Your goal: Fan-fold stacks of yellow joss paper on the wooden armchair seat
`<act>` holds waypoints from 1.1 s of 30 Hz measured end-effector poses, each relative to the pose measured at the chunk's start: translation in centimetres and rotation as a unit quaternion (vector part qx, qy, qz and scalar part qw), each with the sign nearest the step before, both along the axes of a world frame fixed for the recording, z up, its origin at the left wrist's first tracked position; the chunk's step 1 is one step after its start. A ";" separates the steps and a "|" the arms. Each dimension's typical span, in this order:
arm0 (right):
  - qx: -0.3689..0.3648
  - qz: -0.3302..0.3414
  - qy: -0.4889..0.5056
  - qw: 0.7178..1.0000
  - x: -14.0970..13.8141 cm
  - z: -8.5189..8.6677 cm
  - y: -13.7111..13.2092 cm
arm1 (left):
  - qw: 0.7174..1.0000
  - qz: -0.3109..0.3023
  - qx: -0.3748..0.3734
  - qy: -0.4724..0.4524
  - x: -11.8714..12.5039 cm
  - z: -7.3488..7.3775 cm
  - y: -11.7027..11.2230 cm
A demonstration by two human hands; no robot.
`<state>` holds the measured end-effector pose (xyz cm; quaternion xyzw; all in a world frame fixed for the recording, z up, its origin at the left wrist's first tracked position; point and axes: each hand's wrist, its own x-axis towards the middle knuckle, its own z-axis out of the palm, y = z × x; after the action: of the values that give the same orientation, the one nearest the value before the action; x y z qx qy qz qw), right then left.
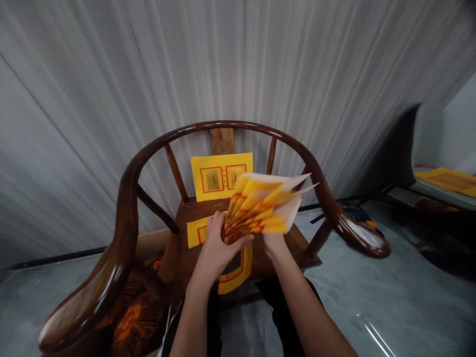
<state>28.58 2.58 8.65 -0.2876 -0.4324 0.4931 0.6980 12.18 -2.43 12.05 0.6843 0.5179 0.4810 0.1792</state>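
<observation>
My left hand [219, 243] grips the lower end of a fanned stack of yellow paper sheets with red print [262, 206], thumb pressed across it. My right hand [273, 240] is under the same stack, mostly hidden behind the sheets, and holds it from below. The sheets spread out to the upper right above the seat of a dark wooden round-backed chair [128, 198]. A yellow sheet [221, 176] leans upright against the chair's back splat. More yellow sheets [195, 232] lie flat on the seat beneath my hands, one hanging over the front edge.
A pale pleated curtain [111, 74] hangs behind the chair. A box with orange patterned material [128, 317] sits low on the left. A surface with more yellow sheets [446, 179] stands at the right. The floor [372, 307] is grey and glossy.
</observation>
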 end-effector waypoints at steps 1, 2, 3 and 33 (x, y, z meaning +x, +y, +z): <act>-0.007 -0.002 0.034 0.999 -0.1 0.2 0.0 | 0.999 0.014 0.000 0.037 -0.4 0.2 -0.3; -0.011 0.000 0.068 0.998 -0.2 0.3 0.0 | 0.997 0.032 -0.002 0.076 -1.0 0.3 -0.5; -0.011 0.007 0.099 0.995 -0.2 0.4 0.1 | 0.993 0.050 -0.005 0.109 -1.7 0.4 -0.6; -0.072 0.083 -0.299 0.948 13.6 -6.7 0.5 | 0.982 -0.005 -0.170 -0.084 -12.0 -5.6 -0.9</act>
<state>42.16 3.04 1.93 -0.4343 -0.6074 0.4705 0.4703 0.17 -3.35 6.41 0.6033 0.5719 0.4411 0.3383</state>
